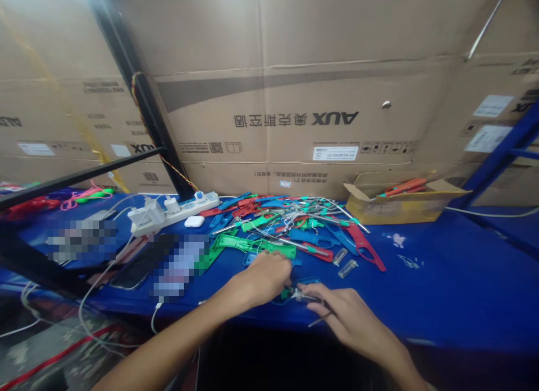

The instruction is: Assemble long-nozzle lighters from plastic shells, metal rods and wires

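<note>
My left hand (267, 273) is closed, its fingertips bent down over a blue casing (311, 281) near the table's front edge. What they pinch is hidden. My right hand (343, 312) grips a small clear lighter tank (302, 295) with metal on its end, right above the casing. A thin metal rod (320, 319) sticks out from between the right fingers; its kind is unclear. A small green part (286, 293) shows between the hands. Beyond them lies a heap of red, blue and green lighter casings (314, 238) with metal tubes and wires.
Two loose clear tanks (347, 268) lie right of the heap. An open cardboard box (400, 208) holds orange-red pieces. At left are a power strip (174, 211), a white earphone case (194, 221), phones (141, 262) and cables. Large cartons (295, 88) stand behind.
</note>
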`<state>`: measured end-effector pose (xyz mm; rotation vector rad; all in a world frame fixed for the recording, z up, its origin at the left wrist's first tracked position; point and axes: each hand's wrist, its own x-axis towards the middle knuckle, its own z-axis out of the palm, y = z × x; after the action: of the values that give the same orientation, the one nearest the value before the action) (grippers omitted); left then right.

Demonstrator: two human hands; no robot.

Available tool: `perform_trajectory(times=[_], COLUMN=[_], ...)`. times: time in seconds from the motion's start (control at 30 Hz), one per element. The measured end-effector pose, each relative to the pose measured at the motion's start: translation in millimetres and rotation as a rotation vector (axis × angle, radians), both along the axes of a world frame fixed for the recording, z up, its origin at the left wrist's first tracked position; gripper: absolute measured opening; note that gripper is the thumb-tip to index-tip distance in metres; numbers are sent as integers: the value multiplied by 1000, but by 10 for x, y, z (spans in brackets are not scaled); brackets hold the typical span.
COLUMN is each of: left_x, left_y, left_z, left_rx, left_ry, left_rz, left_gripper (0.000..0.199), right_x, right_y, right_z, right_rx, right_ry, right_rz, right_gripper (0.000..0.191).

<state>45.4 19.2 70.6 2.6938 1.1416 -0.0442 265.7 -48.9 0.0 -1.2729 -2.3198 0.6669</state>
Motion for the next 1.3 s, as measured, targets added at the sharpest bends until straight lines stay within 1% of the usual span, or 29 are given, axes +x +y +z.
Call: perform_trajectory(times=[0.13, 0.27, 0.4, 0.53, 0.6, 0.7, 0.73, 0.8, 0.9, 1.0, 1.13, 1.3], left_x=[2, -31, -66, -56, -43, -40, -47, -71, -118, -158, -190, -211], left_y=[-40, -39, -29, -89, -145, -240, -270, -325, -389, -425, -426, -399], left_z=[-62, -134, -151, -167, -210, -326, -374, -472, -604, -690, -724, -722], left_rx=[43, 50, 43, 75, 143, 324, 369, 404, 395, 391, 332, 244], left_ry=[-23, -50, -61, -58, -45, -44, -67, -162, -368, -561, -727, -838], left_rz=[29, 53, 46, 38, 23, 16, 26, 54, 73, 59, 5, 14], left_gripper=[22, 20, 22, 22, 19, 17, 17, 17, 17, 15, 13, 10], right_x=[2, 9, 1, -19, -24, -21, -19, -15, -13, -9, -1, 6], right_y=[-5, -13, -17, -24, -28, -26, -23, -15, -7, -7, -8, -1], right_z=[0, 4, 10, 19, 21, 18, 16, 11, 6, 8, 19, 13], right_rx=[3, 1, 6, 12, 15, 17, 17, 22, 50, 81, 83, 89], right_ry=[-2, -4, -6, -23, -30, -32, -28, -13, 32, 99, 147, 175], right_rz=[-9, -18, -13, -25, -31, -36, -37, -35, -22, -7, -12, -2], right_gripper=[29, 29, 29, 30, 30, 30, 30, 31, 29, 26, 25, 27])
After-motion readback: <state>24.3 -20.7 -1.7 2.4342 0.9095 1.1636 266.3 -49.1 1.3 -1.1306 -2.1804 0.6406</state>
